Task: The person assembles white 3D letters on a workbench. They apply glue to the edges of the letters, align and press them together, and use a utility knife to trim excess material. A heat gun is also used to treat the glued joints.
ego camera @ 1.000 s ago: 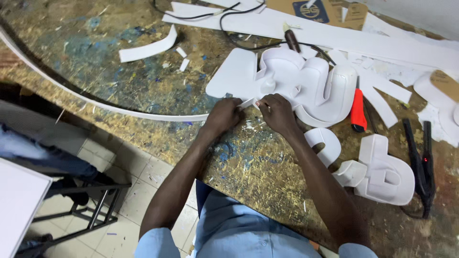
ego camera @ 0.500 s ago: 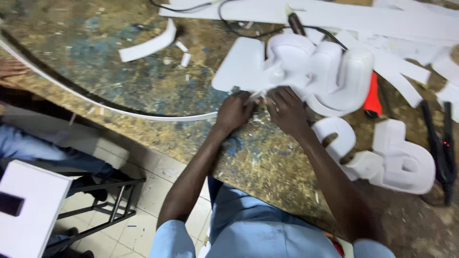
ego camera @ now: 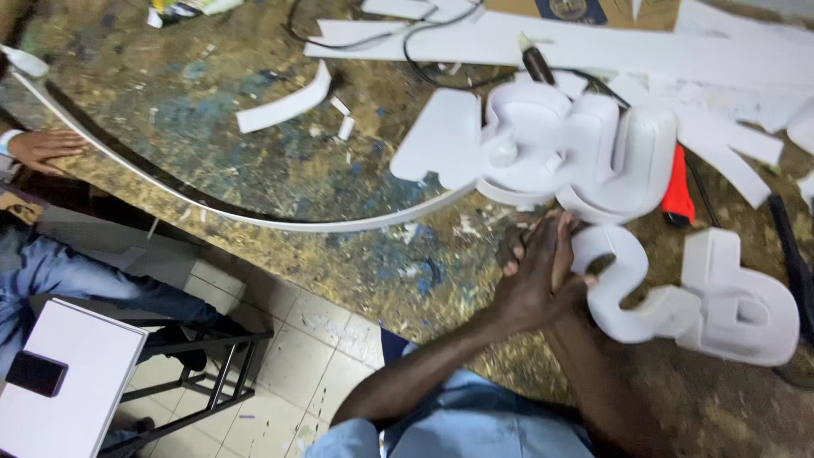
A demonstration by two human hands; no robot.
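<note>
- My left hand (ego camera: 532,284) and right hand (ego camera: 566,254) are pressed together palm to palm at the near edge of the paint-spattered wooden desk (ego camera: 254,161); both are flat and mostly extended, and I cannot tell whether anything small is caught between them.
- The right hand's edge touches a small white curved foam letter piece (ego camera: 632,293), which lies just beside a second blocky white foam letter (ego camera: 738,301).
- The big white hollow-backed foam sign shape (ego camera: 543,148) lies just beyond my fingertips, apart from them.
- I judge this a pause between trimming steps, more like rubbing off dust or glue than cutting.
- The next move calls for parting the hands and picking a piece; the red-handled utility knife (ego camera: 678,182) lies near, beside the big shape.
- Against the frame a second ago, my hands have left the big shape's lower edge, drawn back towards me and closed on each other.
- The view has swung left, and now shows another person's hand (ego camera: 42,148) on the desk's far left edge.
</note>
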